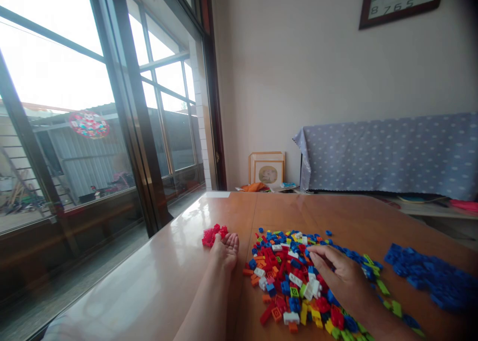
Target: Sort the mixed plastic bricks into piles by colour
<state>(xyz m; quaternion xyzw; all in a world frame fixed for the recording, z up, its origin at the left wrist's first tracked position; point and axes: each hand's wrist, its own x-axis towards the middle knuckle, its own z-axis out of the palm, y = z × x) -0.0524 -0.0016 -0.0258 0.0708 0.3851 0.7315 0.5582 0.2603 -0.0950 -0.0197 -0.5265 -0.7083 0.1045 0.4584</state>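
Note:
My left hand lies palm up on the table, its fingers loosely curled and apart, with no brick visible in the palm. Right beside its thumb is a small heap of pinkish-red toy bricks. Over the right side of a wide pile of mixed toy building bricks is my right hand. Its thumb and forefinger come together at the pile, close to a blue piece; what sits between the fingertips is too small to make out. Red, blue, white, orange, yellow and lime bricks make up the pile.
A separate heap of blue bricks lies at the table's right. Lime bricks trail between it and the mixed pile. The brown wooden table reaches toward a wall with framed pictures and a dotted cloth. Glass doors stand left.

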